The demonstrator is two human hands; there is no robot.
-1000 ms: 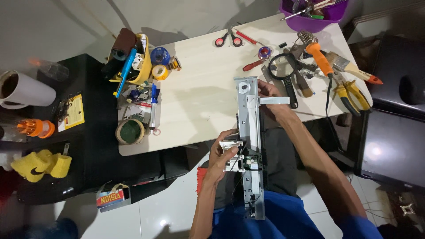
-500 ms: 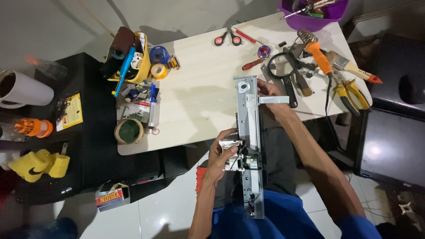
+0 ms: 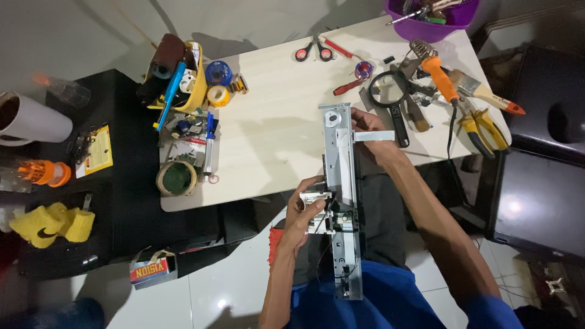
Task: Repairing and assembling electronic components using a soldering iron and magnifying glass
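Grey metal frame (image 3: 340, 183), long and narrow, runs from the desk (image 3: 274, 134) edge to my lap. My right hand (image 3: 372, 131) clamps its top end; my left hand (image 3: 304, 213) grips a small white part (image 3: 315, 197) at its side. A yellow card (image 3: 97, 149) lies far left; a red-and-blue box (image 3: 149, 270) sits on the floor.

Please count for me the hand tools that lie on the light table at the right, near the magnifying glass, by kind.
Scissors: 1
Magnifying glass: 1
Soldering iron: 1
Paintbrush: 1
Pliers: 1
Red screwdriver: 1
Total: 6
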